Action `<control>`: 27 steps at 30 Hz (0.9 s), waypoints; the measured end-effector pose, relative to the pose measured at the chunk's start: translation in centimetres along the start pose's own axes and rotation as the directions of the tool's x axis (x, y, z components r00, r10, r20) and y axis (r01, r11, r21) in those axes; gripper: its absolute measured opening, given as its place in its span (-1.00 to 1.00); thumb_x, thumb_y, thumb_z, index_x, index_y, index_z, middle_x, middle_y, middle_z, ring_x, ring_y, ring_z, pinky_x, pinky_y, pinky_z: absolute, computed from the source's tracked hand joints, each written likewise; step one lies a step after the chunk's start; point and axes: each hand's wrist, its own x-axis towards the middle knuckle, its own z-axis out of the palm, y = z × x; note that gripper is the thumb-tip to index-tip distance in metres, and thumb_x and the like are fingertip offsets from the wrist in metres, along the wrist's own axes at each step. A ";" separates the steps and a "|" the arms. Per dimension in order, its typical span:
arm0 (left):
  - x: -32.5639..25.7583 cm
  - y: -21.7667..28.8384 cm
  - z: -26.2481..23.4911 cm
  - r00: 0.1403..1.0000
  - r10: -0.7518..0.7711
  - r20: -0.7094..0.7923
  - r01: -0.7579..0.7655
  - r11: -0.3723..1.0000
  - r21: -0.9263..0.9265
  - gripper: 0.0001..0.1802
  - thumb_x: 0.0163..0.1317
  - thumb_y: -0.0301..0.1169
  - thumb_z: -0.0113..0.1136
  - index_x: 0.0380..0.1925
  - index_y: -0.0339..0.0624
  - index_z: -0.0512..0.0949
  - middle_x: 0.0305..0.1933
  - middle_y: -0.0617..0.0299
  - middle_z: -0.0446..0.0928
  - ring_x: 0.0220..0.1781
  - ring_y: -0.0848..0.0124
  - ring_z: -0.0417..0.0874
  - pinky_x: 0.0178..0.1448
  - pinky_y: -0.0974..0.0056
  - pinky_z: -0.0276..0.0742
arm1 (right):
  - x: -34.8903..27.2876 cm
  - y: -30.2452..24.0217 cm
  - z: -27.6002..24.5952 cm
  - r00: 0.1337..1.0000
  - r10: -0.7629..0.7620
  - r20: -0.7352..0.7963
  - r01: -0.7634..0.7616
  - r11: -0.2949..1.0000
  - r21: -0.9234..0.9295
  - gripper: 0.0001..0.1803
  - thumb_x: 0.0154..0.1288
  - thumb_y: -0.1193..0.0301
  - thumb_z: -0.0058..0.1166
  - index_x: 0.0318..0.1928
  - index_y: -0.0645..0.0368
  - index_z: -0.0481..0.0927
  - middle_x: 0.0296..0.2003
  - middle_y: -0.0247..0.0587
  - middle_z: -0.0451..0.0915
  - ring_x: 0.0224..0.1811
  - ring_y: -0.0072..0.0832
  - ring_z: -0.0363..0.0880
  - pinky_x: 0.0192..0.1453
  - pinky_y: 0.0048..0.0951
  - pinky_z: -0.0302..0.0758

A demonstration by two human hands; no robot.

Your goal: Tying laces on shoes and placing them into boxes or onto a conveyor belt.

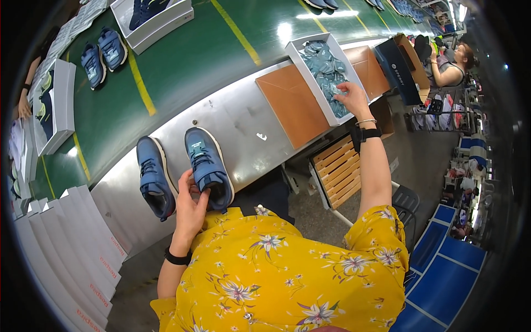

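A pair of blue sneakers stands side by side on the metal tabletop in front of me, toes pointing away. My left hand grips the right-hand sneaker at its heel collar, with the thumb at the opening. A small teal tag lies on that sneaker's tongue; none shows on the left-hand sneaker. Farther right, my right hand reaches over an open white box full of small teal tags. Its thumb and fingertips are pinched together on what looks like one of these tags.
Brown cardboard flaps flank the white box. Beyond runs a green conveyor belt with yellow stripes, carrying another sneaker pair and shoe boxes. Stacked white boxes stand at left, a slatted wooden rack at right. Another person sits far right.
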 end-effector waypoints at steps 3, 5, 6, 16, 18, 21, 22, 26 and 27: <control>0.9 0.2 0.6 0.997 0.034 -0.067 -0.030 0.998 0.055 -0.34 0.34 -0.63 0.16 0.42 -0.13 0.23 0.02 0.05 0.54 0.00 0.34 0.58 0.00 0.30 0.58 | 0.0 0.0 -0.4 0.998 0.039 0.045 -0.039 0.999 0.002 -0.55 0.00 0.33 0.51 -0.05 0.15 0.71 -0.07 -0.05 0.68 -0.01 -0.15 0.67 0.12 -0.25 0.58; 1.9 0.4 1.0 0.990 0.080 -0.118 -0.074 0.996 0.056 -0.37 0.34 -0.62 0.15 0.40 -0.16 0.26 0.01 0.05 0.55 -0.02 0.38 0.58 -0.04 0.35 0.58 | 0.0 0.3 0.0 0.997 0.056 0.059 -0.056 0.998 -0.001 -0.53 0.00 0.32 0.51 -0.04 0.15 0.71 -0.02 -0.04 0.66 0.02 -0.13 0.66 0.13 -0.25 0.57; 2.5 0.6 1.3 0.990 0.083 -0.115 -0.077 0.995 0.059 -0.37 0.34 -0.62 0.15 0.40 -0.16 0.26 0.01 0.05 0.55 -0.02 0.38 0.58 -0.04 0.35 0.58 | 0.1 0.7 0.4 1.000 -0.002 0.000 0.002 1.000 0.019 -0.52 0.01 0.31 0.50 -0.02 0.15 0.70 -0.01 -0.04 0.65 0.01 -0.11 0.65 0.14 -0.24 0.56; 1.2 3.1 -1.9 0.927 0.230 -0.297 -0.217 0.973 0.075 -0.64 0.34 -0.66 0.14 0.12 -0.23 0.57 -0.06 0.15 0.62 -0.15 0.44 0.61 -0.17 0.40 0.55 | 0.4 2.0 2.4 0.977 -0.207 -0.058 0.207 0.978 0.004 -0.69 0.28 0.39 0.24 0.02 0.18 0.70 -0.06 -0.03 0.67 0.04 -0.03 0.60 0.16 -0.18 0.53; 0.1 3.7 -4.3 0.788 0.468 -0.400 -0.333 0.871 0.362 -0.69 0.33 -0.67 0.14 0.05 -0.25 0.60 -0.09 0.14 0.63 -0.16 0.41 0.61 -0.17 0.38 0.54 | 0.2 2.2 2.5 0.964 -0.242 -0.108 0.239 0.970 -0.041 -0.74 0.34 0.42 0.15 -0.01 0.17 0.72 -0.05 -0.02 0.67 0.05 -0.02 0.60 0.16 -0.14 0.52; -1.0 2.9 -7.1 0.743 0.432 -0.511 -0.238 0.884 0.402 -0.68 0.28 -0.70 0.16 0.02 -0.26 0.61 -0.10 0.13 0.63 -0.16 0.37 0.62 -0.13 0.38 0.51 | 0.0 1.9 2.7 0.954 -0.205 -0.219 0.183 0.976 -0.119 -0.80 0.31 0.42 0.17 -0.11 0.16 0.75 -0.13 -0.04 0.70 -0.01 -0.05 0.63 0.13 -0.12 0.53; -1.3 2.7 -8.0 0.725 0.403 -0.558 -0.179 0.893 0.412 -0.66 0.26 -0.71 0.17 0.02 -0.26 0.61 -0.09 0.13 0.63 -0.14 0.36 0.61 -0.11 0.38 0.50 | -0.1 1.0 2.4 0.953 -0.215 -0.214 0.195 0.975 -0.108 -0.80 0.31 0.42 0.17 -0.11 0.16 0.75 -0.13 -0.04 0.70 -0.01 -0.05 0.63 0.13 -0.12 0.53; -2.6 0.2 -9.8 0.842 0.273 -0.465 -0.098 0.926 0.365 -0.41 0.22 -0.46 0.34 0.27 -0.21 0.45 0.18 0.06 0.50 0.09 0.26 0.50 0.12 0.23 0.44 | -0.6 -0.9 1.8 0.976 -0.165 -0.138 0.121 0.951 -0.286 -0.80 0.27 0.32 0.23 -0.28 0.18 0.78 -0.25 -0.05 0.72 -0.10 -0.06 0.66 0.04 -0.15 0.54; -3.0 -0.9 -10.2 0.896 0.191 -0.401 -0.065 0.950 0.307 -0.28 0.18 -0.36 0.40 0.34 -0.18 0.37 0.27 0.06 0.43 0.13 0.23 0.47 0.17 0.18 0.41 | -0.5 -0.3 1.9 0.980 -0.160 -0.117 0.132 0.968 -0.213 -0.80 0.29 0.32 0.21 -0.26 0.19 0.77 -0.22 -0.04 0.71 -0.10 -0.04 0.66 0.03 -0.14 0.54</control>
